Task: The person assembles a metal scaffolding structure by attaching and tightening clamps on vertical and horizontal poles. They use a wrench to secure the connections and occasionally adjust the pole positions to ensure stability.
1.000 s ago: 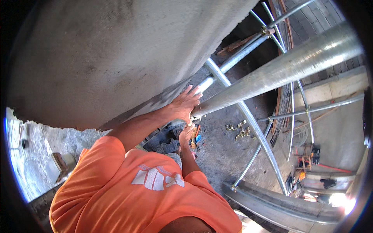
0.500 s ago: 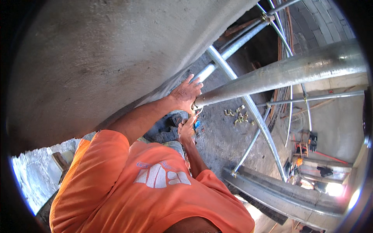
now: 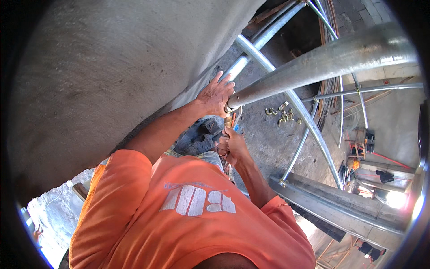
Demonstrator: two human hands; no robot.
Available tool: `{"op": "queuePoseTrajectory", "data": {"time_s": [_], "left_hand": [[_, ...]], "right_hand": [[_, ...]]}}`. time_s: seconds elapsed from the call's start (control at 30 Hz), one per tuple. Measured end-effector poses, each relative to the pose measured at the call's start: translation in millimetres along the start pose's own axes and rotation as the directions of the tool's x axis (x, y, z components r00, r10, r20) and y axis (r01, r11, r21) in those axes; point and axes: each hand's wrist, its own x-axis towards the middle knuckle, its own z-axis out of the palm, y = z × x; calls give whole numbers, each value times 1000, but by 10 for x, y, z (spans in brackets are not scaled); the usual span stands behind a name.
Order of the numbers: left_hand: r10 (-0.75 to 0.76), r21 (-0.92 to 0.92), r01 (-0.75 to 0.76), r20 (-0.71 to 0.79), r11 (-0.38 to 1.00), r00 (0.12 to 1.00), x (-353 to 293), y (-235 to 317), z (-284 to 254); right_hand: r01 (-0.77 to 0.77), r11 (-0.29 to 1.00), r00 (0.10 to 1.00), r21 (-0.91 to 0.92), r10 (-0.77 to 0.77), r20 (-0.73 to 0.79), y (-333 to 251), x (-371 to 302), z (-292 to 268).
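My left hand (image 3: pixel 214 97) is open, its fingers stretched out toward a galvanized scaffold tube (image 3: pixel 233 71) beside the plastered wall. Its thumb side touches the lower end of a thick steel tube (image 3: pixel 309 67) that rises to the upper right. Just below that end, a thin bent metal piece (image 3: pixel 239 115) shows, too small to tell its kind. My right hand (image 3: pixel 233 145) is closed below it, thumb upward. What its fingers hold is mostly hidden. Near it are small orange and blue bits.
A grey plastered wall (image 3: pixel 125 67) fills the upper left. A diagonal tube (image 3: pixel 309 119) crosses behind the thick one. Several brass-coloured scaffold couplers (image 3: pixel 284 115) lie on the floor. A long concrete beam (image 3: pixel 331 206) runs at lower right; beyond it is another person (image 3: pixel 371 250).
My right hand has moved down and to the right, away from my left hand. My left hand stays by the tube's end. The whole view has shifted slightly.
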Motion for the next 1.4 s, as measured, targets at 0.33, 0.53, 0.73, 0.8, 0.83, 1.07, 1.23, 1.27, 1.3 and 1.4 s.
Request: {"op": "queuePoseTrajectory", "data": {"time_s": [0.33, 0.53, 0.73, 0.8, 0.83, 1.07, 1.23, 1.27, 1.3, 1.4], "left_hand": [[31, -36, -33, -35, 999, 999, 22, -8, 13], [37, -121, -36, -1, 992, 999, 58, -40, -31], [176, -215, -139, 164, 967, 971, 243, -147, -196], [251, -287, -186, 208, 940, 945, 289, -192, -232], [241, -255, -189, 189, 948, 952, 293, -200, -235], [267, -183, -225, 249, 957, 931, 379, -280, -92], [237, -164, -207, 192, 964, 952, 326, -270, -41], [235, -165, -203, 203, 965, 951, 318, -261, -50], [229, -154, -195, 246, 969, 942, 331, -254, -71], [221, -138, -189, 277, 972, 935, 350, -230, -140]], "right_hand": [[417, 498, 671, -760, -733, -112, 819, 943, -456], [442, 278, 430, -853, -900, -71, 814, 1782, -644], [483, 101, 451, -870, -880, 148, 409, 2218, -1059], [497, 56, 422, -866, -887, 185, 359, 2237, -1098], [476, 23, 383, -879, -905, 184, 361, 2226, -1088], [690, 175, 324, -702, -943, 83, 556, 2061, -813], [626, 319, 449, -711, -893, -6, 575, 2161, -813], [509, 357, 500, -783, -863, -68, 570, 2185, -825], [672, 230, 343, -704, -939, 20, 567, 2202, -831], [573, 256, 403, -779, -915, -4, 592, 2156, -823]]}}
